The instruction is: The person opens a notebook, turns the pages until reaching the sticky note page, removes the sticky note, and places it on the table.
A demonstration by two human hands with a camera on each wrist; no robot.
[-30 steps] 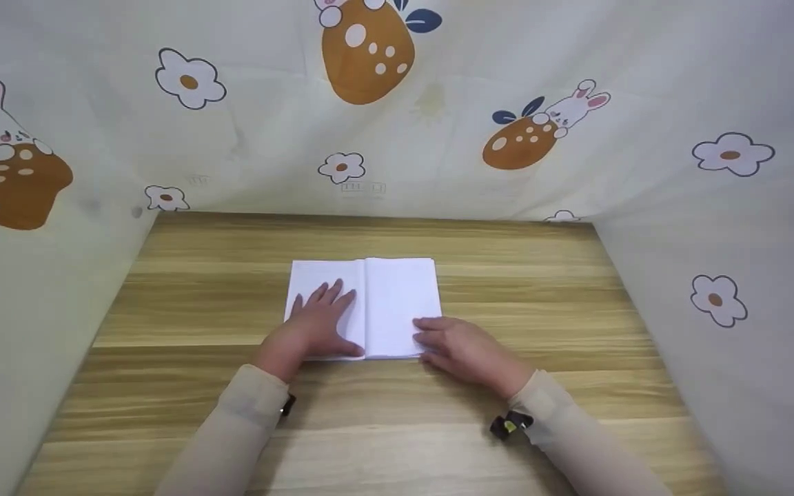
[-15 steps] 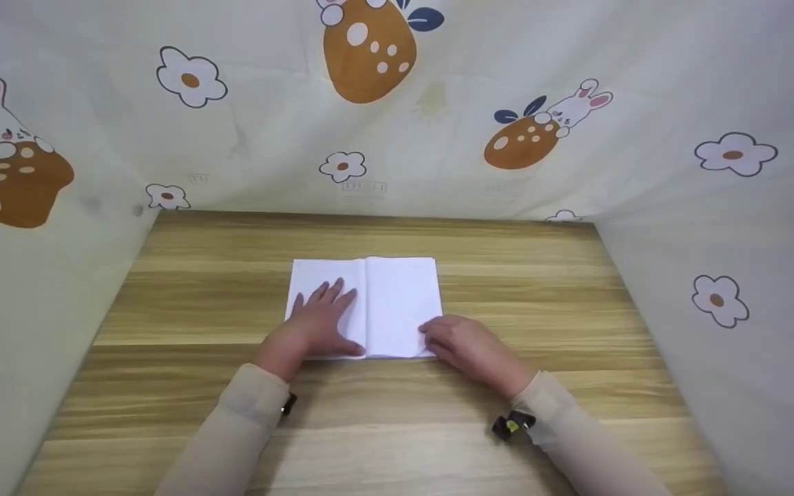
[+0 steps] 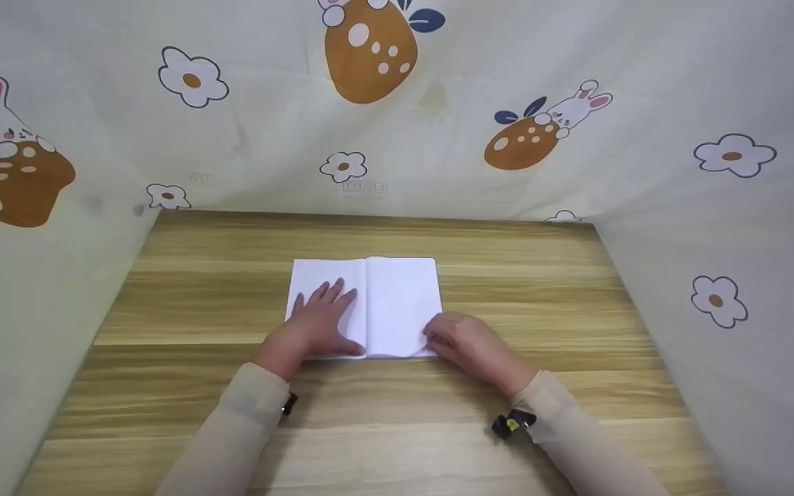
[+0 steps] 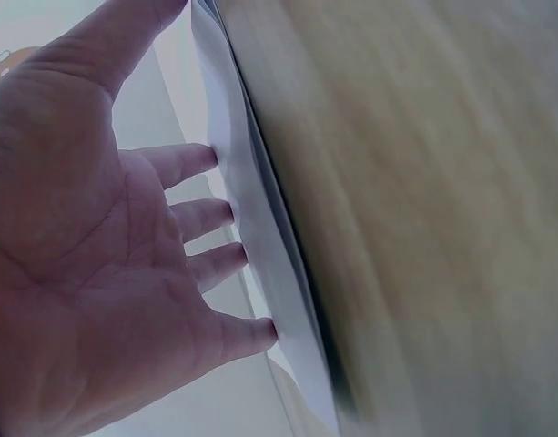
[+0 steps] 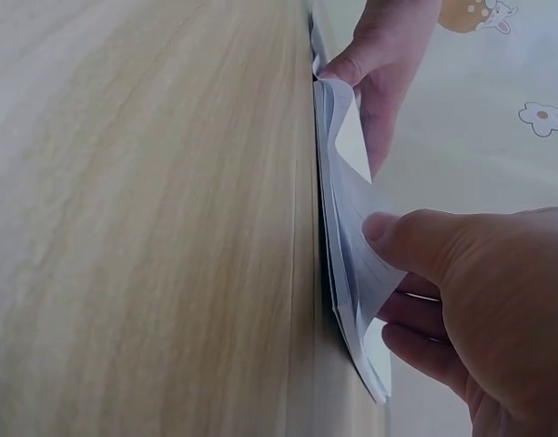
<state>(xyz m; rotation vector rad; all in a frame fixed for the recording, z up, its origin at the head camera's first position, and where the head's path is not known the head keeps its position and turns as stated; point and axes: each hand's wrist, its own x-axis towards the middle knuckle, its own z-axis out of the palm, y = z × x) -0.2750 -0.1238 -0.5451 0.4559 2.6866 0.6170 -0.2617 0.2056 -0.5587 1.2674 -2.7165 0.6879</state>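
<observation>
An open notebook [image 3: 400, 296] with white pages lies flat on the wooden table. My left hand [image 3: 318, 324] rests on its left page, fingers spread, with the thumb by the centre fold. In the left wrist view the fingertips of the left hand [image 4: 106, 237] press on the paper. At the lower right corner my right hand [image 3: 473, 344] pinches a page between thumb and fingers. The right wrist view shows that page [image 5: 365, 246] lifted and curved up from the pages beneath, held by the right hand [image 5: 479, 282].
The wooden table [image 3: 383, 427] reaches around the notebook on all sides. A pale curtain [image 3: 252, 124] printed with rabbits and flowers encloses the back and both sides. Each wrist wears a small black device [image 3: 513, 424].
The right hand's fingers have curled in from lying at the page's edge and now pinch its lower corner, which has risen slightly. My left hand has stayed in place.
</observation>
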